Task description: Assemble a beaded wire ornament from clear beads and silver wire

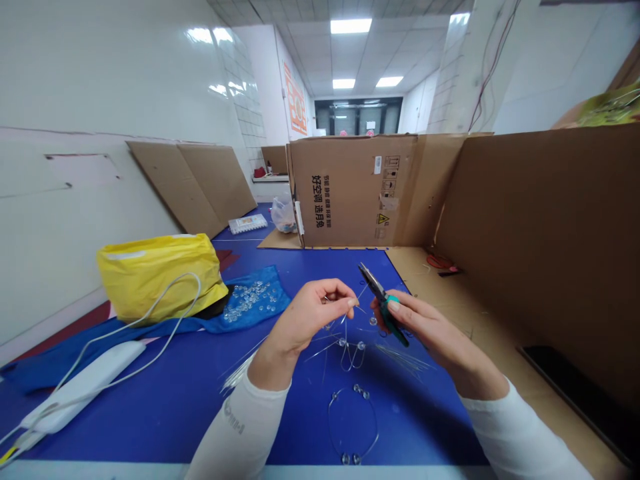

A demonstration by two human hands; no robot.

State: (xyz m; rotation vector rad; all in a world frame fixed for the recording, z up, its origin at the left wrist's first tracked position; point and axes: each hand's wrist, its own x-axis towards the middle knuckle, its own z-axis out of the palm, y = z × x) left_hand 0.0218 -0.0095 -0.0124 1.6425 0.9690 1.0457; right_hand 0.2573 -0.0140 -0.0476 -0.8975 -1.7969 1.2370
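Between thumb and forefinger, my left hand (327, 310) pinches a thin metal wire (346, 327) with clear beads strung on it, which hangs down over the blue tabletop. My right hand (417, 313) grips green-handled pliers (383, 297), jaws pointing up and to the left. The plier tips are a little above and right of my left fingertips. Below my hands lies a ring of wire (376, 427) carrying several clear beads. Loose straight wires (405, 359) rest under my right hand, and more wires (237, 377) lie beside my left forearm.
Many clear beads (250, 297) lie on a blue cloth left of my hands. Behind them sits a yellow bag (160, 273). A white power strip (90, 383) with its cord lies at left. Cardboard walls (350, 200) stand at the back and right.
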